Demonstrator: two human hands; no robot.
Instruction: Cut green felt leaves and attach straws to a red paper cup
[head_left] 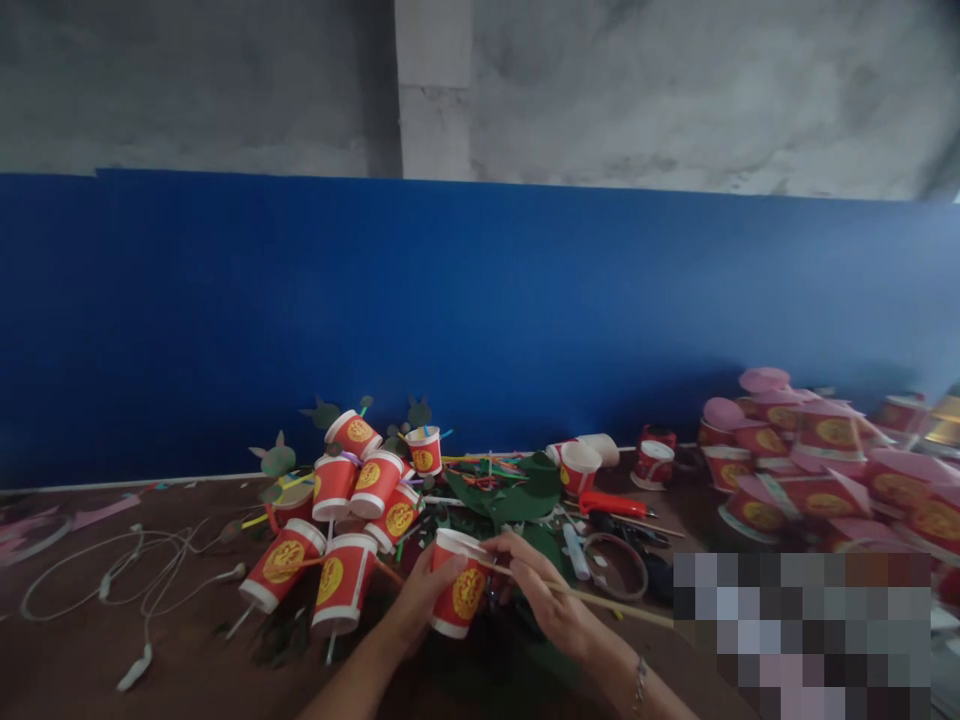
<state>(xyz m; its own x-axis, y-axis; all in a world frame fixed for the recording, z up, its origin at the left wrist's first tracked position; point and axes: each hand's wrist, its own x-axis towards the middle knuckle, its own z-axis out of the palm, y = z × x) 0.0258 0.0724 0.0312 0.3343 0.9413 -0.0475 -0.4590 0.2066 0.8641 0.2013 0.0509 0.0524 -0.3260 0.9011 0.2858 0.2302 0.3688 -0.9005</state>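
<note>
A person's left hand (pixel 420 600) wraps around a red paper cup (pixel 459 586) with a gold emblem, holding it tilted just above a brown table (pixel 187 660) near the lower middle of the frame. The right hand (pixel 544 590) pinches a thin wooden stick (pixel 600 600) against the cup's white rim, the stick running off to the right. A bracelet (pixel 640 685) circles the right wrist. Just left of the held cup lies a pile of matching red cups (pixel 352 500), several pierced by coloured straws. Green paper leaves (pixel 517 495) are strewn behind the hands, with a red-handled tool (pixel 611 503) beside them. White cables (pixel 127 570) trail across the table's left side. More red cups with pink paper tops (pixel 817 450) crowd the right, below a blue wall (pixel 480 310).
</note>
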